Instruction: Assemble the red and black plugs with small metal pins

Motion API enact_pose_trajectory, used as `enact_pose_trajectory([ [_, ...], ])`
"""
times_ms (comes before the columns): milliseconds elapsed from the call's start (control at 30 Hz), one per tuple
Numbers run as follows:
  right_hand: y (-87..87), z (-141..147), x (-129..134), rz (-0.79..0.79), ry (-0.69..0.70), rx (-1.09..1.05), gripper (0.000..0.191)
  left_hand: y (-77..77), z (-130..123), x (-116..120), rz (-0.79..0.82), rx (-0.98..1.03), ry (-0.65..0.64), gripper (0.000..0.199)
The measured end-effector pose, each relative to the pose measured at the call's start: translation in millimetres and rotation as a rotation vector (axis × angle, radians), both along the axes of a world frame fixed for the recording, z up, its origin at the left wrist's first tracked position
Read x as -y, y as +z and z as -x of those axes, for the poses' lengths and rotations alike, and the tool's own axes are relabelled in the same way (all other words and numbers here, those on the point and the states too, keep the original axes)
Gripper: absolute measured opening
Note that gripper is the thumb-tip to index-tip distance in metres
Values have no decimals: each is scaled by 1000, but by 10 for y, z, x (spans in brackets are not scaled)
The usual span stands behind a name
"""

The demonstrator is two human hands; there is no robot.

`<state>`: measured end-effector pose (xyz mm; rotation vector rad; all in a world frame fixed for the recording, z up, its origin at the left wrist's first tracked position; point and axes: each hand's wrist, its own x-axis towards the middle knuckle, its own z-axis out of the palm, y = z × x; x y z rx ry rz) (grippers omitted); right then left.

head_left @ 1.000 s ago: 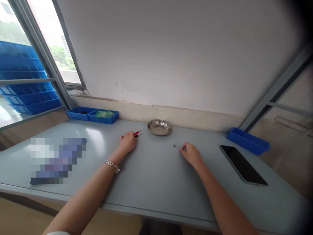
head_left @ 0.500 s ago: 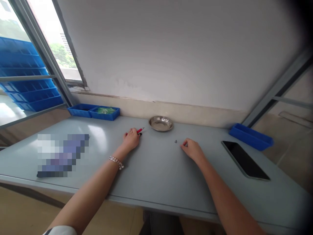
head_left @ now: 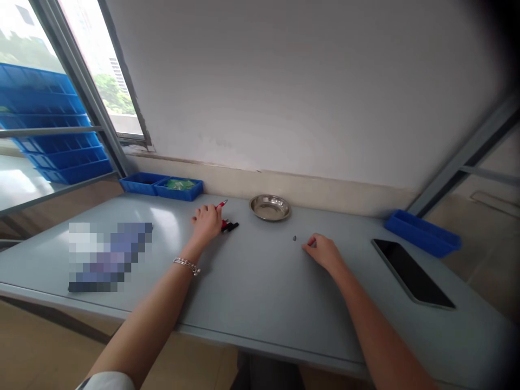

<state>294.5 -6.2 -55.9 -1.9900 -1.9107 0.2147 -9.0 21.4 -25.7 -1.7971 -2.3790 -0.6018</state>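
Note:
My left hand [head_left: 208, 221] is closed on a red pen [head_left: 221, 205], whose metal tip points up and right. Just right of that hand, red and black pens or caps [head_left: 231, 226] lie on the grey table [head_left: 260, 292], partly covered by it. My right hand [head_left: 323, 250] rests on the table with thumb and forefinger curled close together; whether anything small is between them cannot be made out. A tiny dark grey piece [head_left: 294, 238] lies left of its fingertips. Behind, between the two hands, sits a round steel dish [head_left: 270, 208].
A phone [head_left: 412, 273] and a blue bin [head_left: 422, 233] are at the right. Two blue bins [head_left: 179, 189] stand at the back left, one holding green packets. A blurred-out flat item [head_left: 109, 257] lies at the left. Stacked blue trays [head_left: 60, 130] stand beyond it.
My left hand has shifted left with the red pen, and the red and black items beside it now show. My right hand has hardly moved. The view has tilted slightly.

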Motion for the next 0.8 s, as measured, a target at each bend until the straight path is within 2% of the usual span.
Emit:
enact_pose_trajectory([
  [100,-18,-10,-8,-11,13,-13,9,-11,119,-25,29,5,77,44],
  [200,-18,-14,-11,-11,15,-11,9,-43,202,-34,91,-18,101,42],
  [400,-5,-25,-27,5,23,-50,7,-75,255,-30,226,-57,41,39],
  [567,5,-27,-41,-5,35,-105,6,-49,263,-36,246,32,1,41],
  [800,76,14,-6,-63,52,-213,6,-61,270,-56,249,107,-41,30],
])
